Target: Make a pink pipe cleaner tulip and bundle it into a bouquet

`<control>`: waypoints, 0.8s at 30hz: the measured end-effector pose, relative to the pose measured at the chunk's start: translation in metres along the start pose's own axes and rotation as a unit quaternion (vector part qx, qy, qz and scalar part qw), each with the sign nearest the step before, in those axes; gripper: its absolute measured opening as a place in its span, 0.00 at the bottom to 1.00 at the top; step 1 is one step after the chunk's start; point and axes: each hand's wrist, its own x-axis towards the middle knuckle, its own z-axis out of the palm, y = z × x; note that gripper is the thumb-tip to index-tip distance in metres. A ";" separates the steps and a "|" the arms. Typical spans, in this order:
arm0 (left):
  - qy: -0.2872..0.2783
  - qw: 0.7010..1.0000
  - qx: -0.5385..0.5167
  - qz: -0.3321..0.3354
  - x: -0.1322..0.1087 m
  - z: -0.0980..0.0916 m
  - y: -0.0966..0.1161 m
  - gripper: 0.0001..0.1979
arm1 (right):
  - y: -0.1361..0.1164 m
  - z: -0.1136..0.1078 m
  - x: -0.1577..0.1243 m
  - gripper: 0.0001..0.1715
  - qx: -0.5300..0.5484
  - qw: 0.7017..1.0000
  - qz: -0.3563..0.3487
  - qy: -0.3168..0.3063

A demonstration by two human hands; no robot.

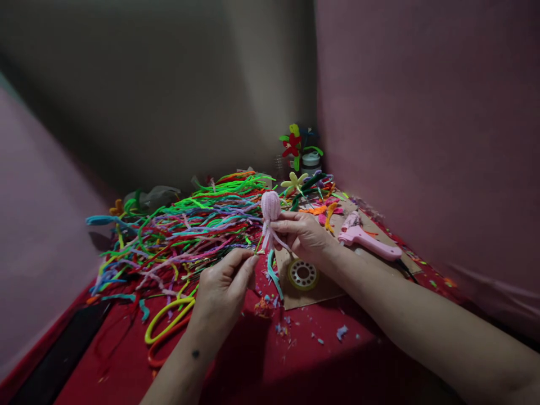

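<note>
My right hand (304,233) pinches a small pink pipe-cleaner figure (270,207) with a round wound head and thin legs hanging below, holding it upright above the red tabletop (295,360). My left hand (223,287) is closed in a pinch on the lower end of one of the figure's thin strands, just below and left of the figure. A turquoise pipe cleaner (273,275) hangs or lies beneath the figure, between my two hands.
A big heap of coloured pipe cleaners (185,230) covers the table's left and middle. A pink glue gun (367,239) lies on brown cardboard (320,287) at right, beside a tape roll (302,274). Finished pipe-cleaner flowers (295,143) stand in the back corner. Yellow-handled scissors (166,320) lie near my left wrist.
</note>
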 end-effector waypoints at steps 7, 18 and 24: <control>0.008 1.000 0.004 -0.002 0.000 -0.003 0.002 0.12 | 0.001 0.001 -0.001 0.11 -0.016 1.000 0.002 0.014; -0.025 0.997 0.058 0.041 0.004 -0.010 0.000 0.10 | 0.004 0.000 -0.001 0.12 -0.028 0.999 0.015 -0.001; -0.031 1.000 0.000 0.001 0.004 0.004 -0.001 0.11 | 0.008 0.004 -0.002 0.11 -0.006 1.000 0.019 -0.006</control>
